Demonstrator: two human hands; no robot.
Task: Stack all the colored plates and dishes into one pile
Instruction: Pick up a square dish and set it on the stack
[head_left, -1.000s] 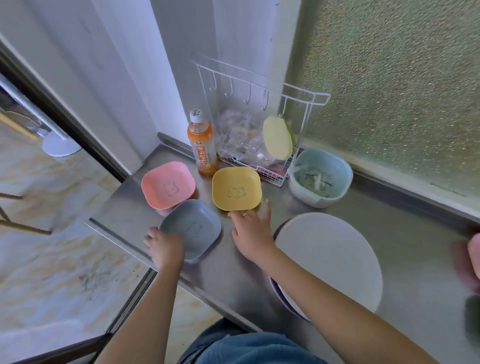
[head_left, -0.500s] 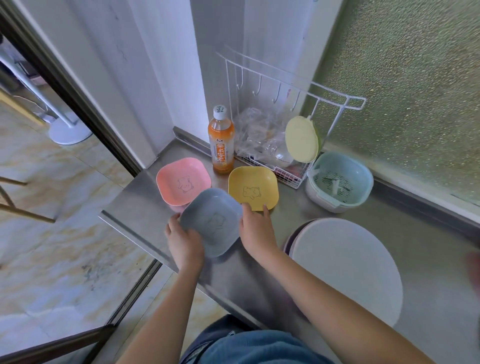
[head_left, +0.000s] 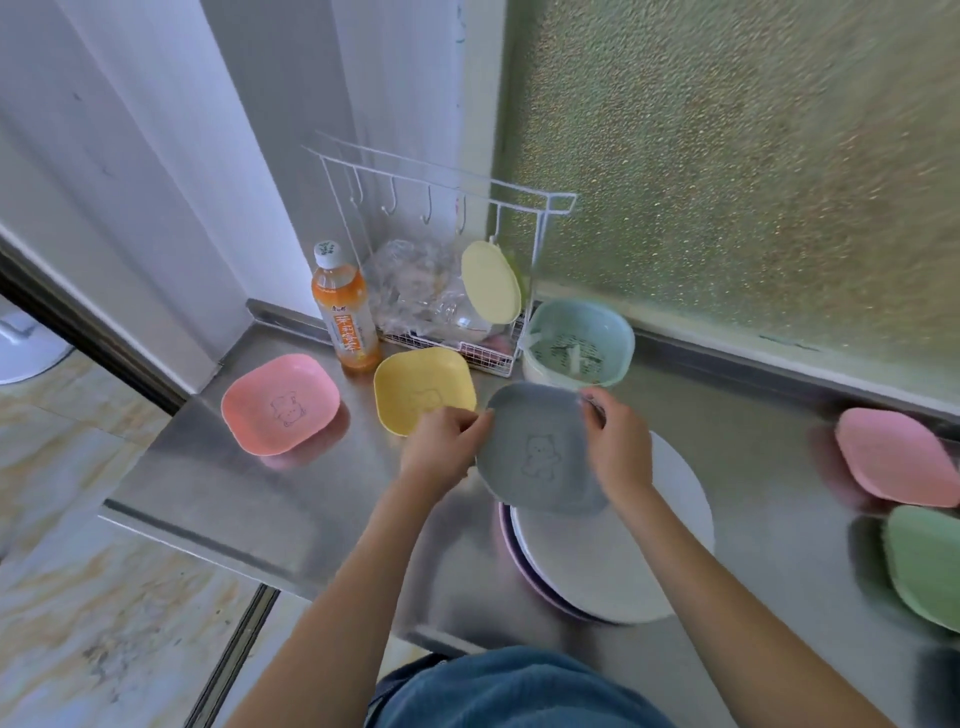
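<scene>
A grey-blue square dish with a bear drawing hangs over the far edge of the round white plate pile. My left hand grips its left rim and my right hand grips its right rim. A yellow square dish lies on the steel counter just left of my left hand. A pink square dish lies further left. At the right edge sit another pink dish and a green dish.
An orange drink bottle stands at the back. A white wire rack holds plastic wrap and a pale yellow lid. A mint colander bowl sits beside it. The counter's front edge drops to a tiled floor.
Both hands have lifted the grey-blue dish off the counter's left part and carried it right, over the white plate pile. The view has swung right, showing the pink and green dishes there.
</scene>
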